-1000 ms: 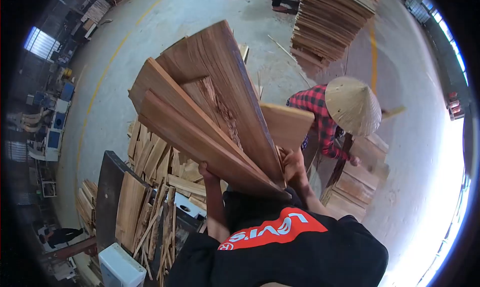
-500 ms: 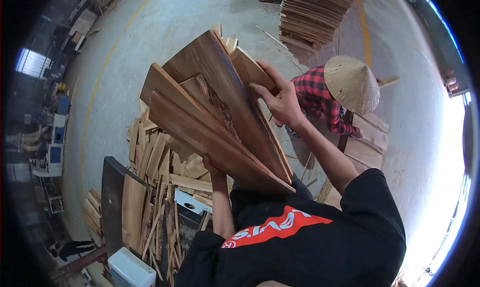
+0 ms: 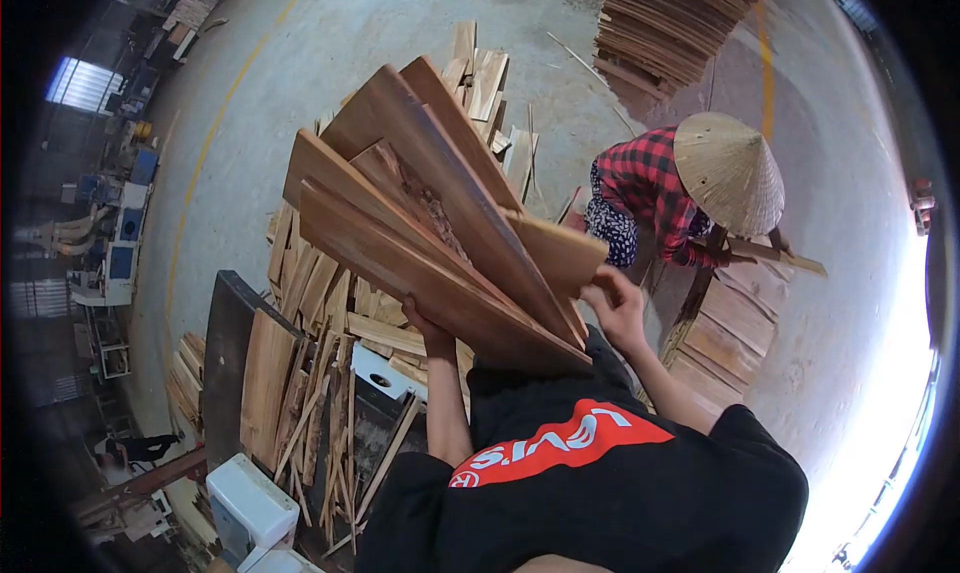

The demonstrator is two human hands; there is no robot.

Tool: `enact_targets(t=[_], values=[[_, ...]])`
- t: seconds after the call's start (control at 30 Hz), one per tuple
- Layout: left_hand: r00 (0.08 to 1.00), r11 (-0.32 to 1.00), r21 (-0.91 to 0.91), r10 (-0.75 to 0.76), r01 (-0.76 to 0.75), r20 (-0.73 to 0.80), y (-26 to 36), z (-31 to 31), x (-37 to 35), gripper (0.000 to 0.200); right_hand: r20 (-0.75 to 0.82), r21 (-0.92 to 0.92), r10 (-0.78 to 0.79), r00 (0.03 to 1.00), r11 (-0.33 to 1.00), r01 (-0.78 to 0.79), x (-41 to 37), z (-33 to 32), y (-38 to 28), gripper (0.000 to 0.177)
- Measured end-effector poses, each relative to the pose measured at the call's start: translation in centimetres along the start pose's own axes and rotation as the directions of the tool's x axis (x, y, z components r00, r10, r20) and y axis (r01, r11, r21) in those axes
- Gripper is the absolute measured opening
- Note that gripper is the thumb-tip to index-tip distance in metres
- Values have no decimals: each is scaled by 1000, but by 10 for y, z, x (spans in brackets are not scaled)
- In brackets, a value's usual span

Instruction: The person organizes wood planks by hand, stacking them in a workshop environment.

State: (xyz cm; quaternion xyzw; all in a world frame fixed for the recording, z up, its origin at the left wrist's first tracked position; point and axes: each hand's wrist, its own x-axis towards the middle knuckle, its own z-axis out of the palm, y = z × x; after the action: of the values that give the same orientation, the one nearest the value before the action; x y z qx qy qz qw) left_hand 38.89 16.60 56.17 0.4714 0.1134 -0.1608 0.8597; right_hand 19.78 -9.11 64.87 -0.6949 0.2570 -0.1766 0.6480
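Several brown wooden boards point(image 3: 400, 243) are fanned out in front of my chest, their narrow ends meeting near my waist. My left hand point(image 3: 428, 331) grips the lower edge of the front board, with most of its fingers hidden behind. My right hand point(image 3: 617, 305) is closed at the end of a shorter, lighter board point(image 3: 562, 253), which lies across the right side of the fan. One board in the middle has a rough, bark-like strip point(image 3: 425, 203) along it.
Loose wood pieces point(image 3: 310, 283) are heaped on the floor beyond the boards. A co-worker in a conical hat point(image 3: 728, 173) bends at the right, holding a plank point(image 3: 775, 255) over laid-out boards point(image 3: 725, 338). A tall board stack point(image 3: 670, 28) stands behind.
My right hand has moved down and toward me, from the fan's upper edge to the lighter board, whose end now points right. The co-worker now holds a plank.
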Motion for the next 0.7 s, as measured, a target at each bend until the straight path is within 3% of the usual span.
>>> enact_targets(t=[0.1, 0.13, 0.17, 0.2, 0.23, 0.3, 0.37, 0.43, 0.53, 0.63, 0.7], values=[[999, 999, 32, -12, 13, -34, 9, 14, -9, 95, 296, -406, 213, 931, 910, -80, 2, -46, -25, 36], [999, 999, 46, -20, 22, -47, 12, 13, -12, 95, 138, -517, -55, 989, 847, 119, 8, -52, -24, 38], [997, 998, 62, 6, -1, -79, 12, 12, -13, 94, 6, -644, -335, 942, 720, 260, 20, -55, -25, 40], [994, 996, 84, 25, -17, -105, 9, 12, -14, 94, -91, -532, -323, 942, 815, 228, 41, -48, -68, 43], [992, 994, 104, 39, -26, -121, 8, 13, -12, 94, -86, -513, -223, 971, 845, 148, 58, -39, -94, 55], [1000, 998, 53, 14, -14, -15, 12, 22, -11, 95, 123, -503, -319, 940, 796, 336, 99, -4, -92, 67], [1000, 998, 54, -20, 19, 15, 14, 20, -25, 96, 346, -483, 84, 934, 870, 101, 104, 27, -90, 81], [1000, 997, 78, -7, 8, -8, 16, 25, -23, 97, 405, -564, 433, 806, 811, -152, 83, 39, -73, 97], [998, 1000, 22, -16, 15, 61, 18, 38, -26, 89, 275, -126, 183, 944, 980, -153, 34, 48, 11, 107], [999, 996, 90, 19, -15, -36, 12, 30, -25, 94, 93, -42, -108, 990, 993, 113, 23, 57, 43, 111], [995, 990, 132, 53, -42, -82, 13, 29, -28, 91, 175, 36, -6, 984, 999, 0, 24, 53, 45, 112]])
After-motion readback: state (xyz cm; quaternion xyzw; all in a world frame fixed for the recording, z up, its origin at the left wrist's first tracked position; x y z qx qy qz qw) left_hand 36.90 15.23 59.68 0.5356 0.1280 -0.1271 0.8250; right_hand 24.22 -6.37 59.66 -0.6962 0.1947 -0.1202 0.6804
